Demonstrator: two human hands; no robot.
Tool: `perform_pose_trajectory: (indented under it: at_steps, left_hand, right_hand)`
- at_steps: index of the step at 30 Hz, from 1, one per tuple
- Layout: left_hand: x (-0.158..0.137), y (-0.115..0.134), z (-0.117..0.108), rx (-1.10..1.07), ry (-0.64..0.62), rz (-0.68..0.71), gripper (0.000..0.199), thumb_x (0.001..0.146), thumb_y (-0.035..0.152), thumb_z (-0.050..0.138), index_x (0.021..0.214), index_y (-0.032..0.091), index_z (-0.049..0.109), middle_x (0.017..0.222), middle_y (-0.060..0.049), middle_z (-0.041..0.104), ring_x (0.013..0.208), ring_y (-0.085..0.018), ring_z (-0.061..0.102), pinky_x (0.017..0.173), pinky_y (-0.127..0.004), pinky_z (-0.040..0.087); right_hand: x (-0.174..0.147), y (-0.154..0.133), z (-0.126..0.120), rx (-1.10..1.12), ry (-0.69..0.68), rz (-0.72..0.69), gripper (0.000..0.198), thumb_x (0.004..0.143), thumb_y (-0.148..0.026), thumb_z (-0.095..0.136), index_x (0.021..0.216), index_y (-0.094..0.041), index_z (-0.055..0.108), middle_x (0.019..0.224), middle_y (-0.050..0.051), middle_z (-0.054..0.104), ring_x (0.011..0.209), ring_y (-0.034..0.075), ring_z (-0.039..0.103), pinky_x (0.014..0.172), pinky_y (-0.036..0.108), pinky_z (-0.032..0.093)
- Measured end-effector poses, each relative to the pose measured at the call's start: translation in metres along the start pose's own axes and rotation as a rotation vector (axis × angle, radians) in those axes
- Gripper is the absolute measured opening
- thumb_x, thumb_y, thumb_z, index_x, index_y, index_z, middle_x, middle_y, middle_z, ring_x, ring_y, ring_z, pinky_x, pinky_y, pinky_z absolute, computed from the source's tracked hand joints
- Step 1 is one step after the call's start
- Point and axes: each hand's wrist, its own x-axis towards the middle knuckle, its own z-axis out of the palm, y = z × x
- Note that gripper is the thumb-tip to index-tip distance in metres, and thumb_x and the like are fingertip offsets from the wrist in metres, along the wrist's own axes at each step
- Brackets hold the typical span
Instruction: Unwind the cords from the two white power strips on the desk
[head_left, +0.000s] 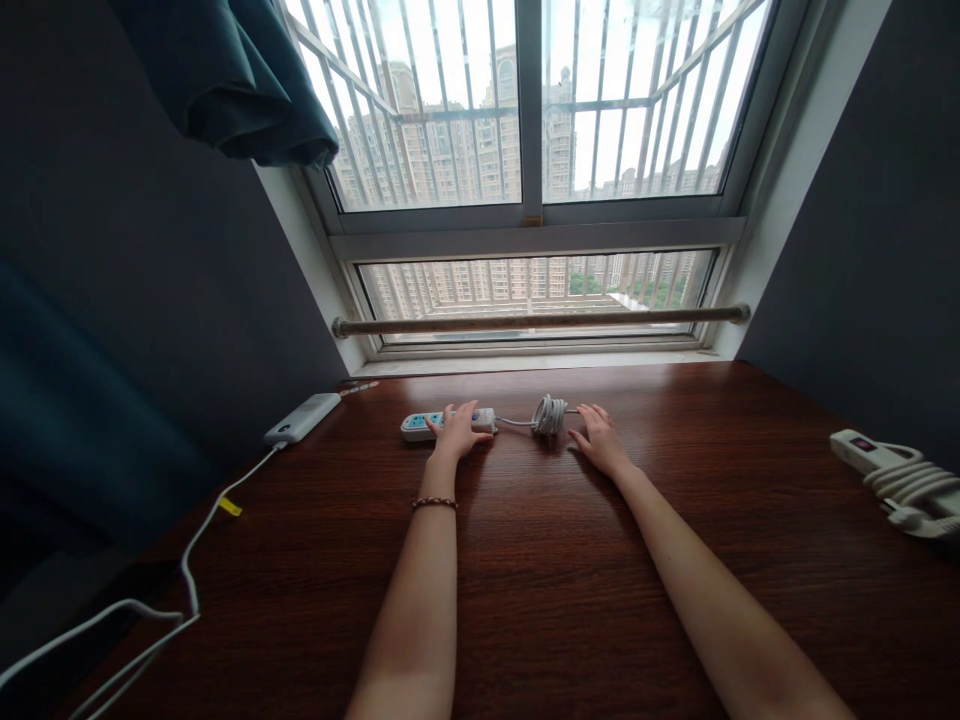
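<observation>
- A white power bank [302, 417] lies at centre left of the frame, its cable trailing off the desk [540, 560] edge.
- The left hand [455, 432] rests flat and unclenched on the power strip [420, 424], seemingly to pin it down.
- The strip's bundled cord [549, 414] lies mid-frame, between both hands.
- The right hand [598, 436] lies open, gripping nothing, fingertips just beside the bundle.
- A second coiled strip [892, 475] sits at far right.
</observation>
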Motion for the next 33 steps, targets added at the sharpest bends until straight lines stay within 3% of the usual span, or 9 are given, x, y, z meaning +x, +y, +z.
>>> perform_pose_trajectory:
  at_steps: [4,9,15,18,20,23,28,30,33]
  left_hand:
    - [0.001,0.01,-0.017,-0.035,0.062,-0.028,0.073,0.067,0.047,0.064,0.133,0.03,0.037,0.141,-0.009,0.037,0.132,-0.035,0.019,0.1,-0.065,0.01]
    - [-0.007,0.03,-0.064,-0.142,0.131,0.019,0.061,0.072,0.046,0.061,0.128,0.024,0.044,0.134,-0.011,0.047,0.124,-0.032,0.037,0.1,-0.057,0.022]
    - [-0.047,0.07,-0.116,-0.264,-0.008,0.276,0.062,0.071,0.044,0.062,0.126,0.02,0.046,0.12,-0.008,0.058,0.109,-0.024,0.053,0.09,-0.032,0.041]
    - [-0.072,0.094,-0.126,-0.276,-0.167,0.38,0.062,0.07,0.047,0.062,0.125,0.023,0.047,0.119,-0.005,0.059,0.105,-0.022,0.056,0.085,-0.028,0.044]
    - [-0.086,0.111,-0.127,-0.262,-0.308,0.45,0.06,0.069,0.047,0.062,0.124,0.026,0.049,0.114,-0.002,0.062,0.103,-0.021,0.057,0.084,-0.026,0.044]
    - [-0.101,0.139,-0.117,-0.211,-0.417,0.575,0.058,0.066,0.041,0.068,0.12,0.027,0.054,0.111,-0.001,0.063,0.103,-0.023,0.057,0.088,-0.028,0.043]
    - [-0.127,0.174,-0.076,-0.445,-0.216,0.889,0.055,0.072,0.034,0.065,0.123,0.022,0.05,0.13,-0.01,0.048,0.119,-0.024,0.045,0.1,-0.037,0.035]
    - [-0.141,0.176,-0.056,-0.542,-0.212,0.896,0.05,0.073,0.032,0.063,0.121,0.02,0.051,0.127,-0.011,0.051,0.115,-0.023,0.048,0.099,-0.037,0.037]
    - [-0.158,0.166,-0.032,-0.643,-0.196,0.769,0.042,0.074,0.032,0.062,0.114,0.02,0.055,0.118,-0.01,0.057,0.11,-0.023,0.053,0.096,-0.037,0.04]
  right_hand:
    - [-0.002,0.0,0.001,0.001,0.012,-0.004,0.048,0.081,-0.036,0.049,0.124,-0.014,0.049,0.128,0.014,0.05,0.124,0.03,0.035,0.102,0.049,0.029]
    - [0.01,-0.014,-0.014,-0.003,0.036,0.002,0.051,0.08,-0.035,0.051,0.125,-0.011,0.048,0.129,0.015,0.048,0.125,0.031,0.032,0.103,0.05,0.026]
    - [0.038,-0.066,-0.097,0.097,0.199,-0.064,0.047,0.082,-0.036,0.05,0.123,-0.014,0.051,0.126,0.012,0.05,0.123,0.03,0.037,0.102,0.047,0.029]
    - [0.023,-0.082,-0.14,0.165,0.262,-0.058,0.041,0.085,-0.038,0.046,0.118,-0.015,0.054,0.118,0.01,0.056,0.115,0.026,0.046,0.099,0.042,0.035]
    - [0.001,-0.077,-0.157,0.139,0.229,-0.048,0.038,0.084,-0.037,0.047,0.114,-0.016,0.057,0.114,0.01,0.058,0.111,0.026,0.049,0.097,0.041,0.037]
    - [-0.042,-0.039,-0.175,0.021,0.202,-0.002,0.035,0.081,-0.034,0.051,0.109,-0.015,0.059,0.11,0.011,0.06,0.109,0.026,0.05,0.097,0.041,0.038]
    - [-0.112,0.075,-0.237,-0.224,0.22,0.128,0.038,0.078,-0.034,0.051,0.109,-0.013,0.057,0.111,0.014,0.058,0.107,0.027,0.051,0.094,0.042,0.039]
    - [-0.135,0.12,-0.275,-0.355,0.263,0.219,0.04,0.076,-0.035,0.052,0.109,-0.013,0.056,0.111,0.015,0.058,0.107,0.029,0.05,0.094,0.043,0.038]
    - [-0.163,0.169,-0.325,-0.571,0.249,0.46,0.057,0.068,-0.037,0.059,0.116,-0.007,0.051,0.116,0.022,0.053,0.112,0.034,0.045,0.093,0.044,0.035]
